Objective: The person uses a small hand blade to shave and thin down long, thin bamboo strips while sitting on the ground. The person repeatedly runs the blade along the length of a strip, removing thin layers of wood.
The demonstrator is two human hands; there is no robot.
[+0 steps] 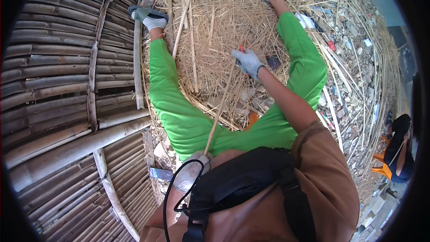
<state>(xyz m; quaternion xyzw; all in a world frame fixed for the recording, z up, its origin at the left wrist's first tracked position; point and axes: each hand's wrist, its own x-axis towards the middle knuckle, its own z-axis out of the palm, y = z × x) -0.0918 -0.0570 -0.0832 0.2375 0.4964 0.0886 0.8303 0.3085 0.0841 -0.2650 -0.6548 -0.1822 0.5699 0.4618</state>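
Observation:
My left hand [191, 172], in a whitish glove, is closed round the near end of a long thin bamboo stick [219, 110] close to my waist. The stick slants up and away between my legs. At its far end is my right hand [249, 62], in a grey-white glove with a dark cuff edge. Its fingers are closed on a slim red tool [241, 48], whose tip shows above the fist; the rest is mostly hidden, so I cannot tell its exact kind. A black cable partly crosses my left hand.
Bamboo shavings [224, 22] cover the ground between my outstretched legs, with long bamboo strips [182, 15] among them. A slatted bamboo wall [58, 71] stands at left. Beside my left hip lies a phone-like slab [161, 173]. Rubble [358, 62] spreads rightward, where another person [400, 148] sits on an orange seat.

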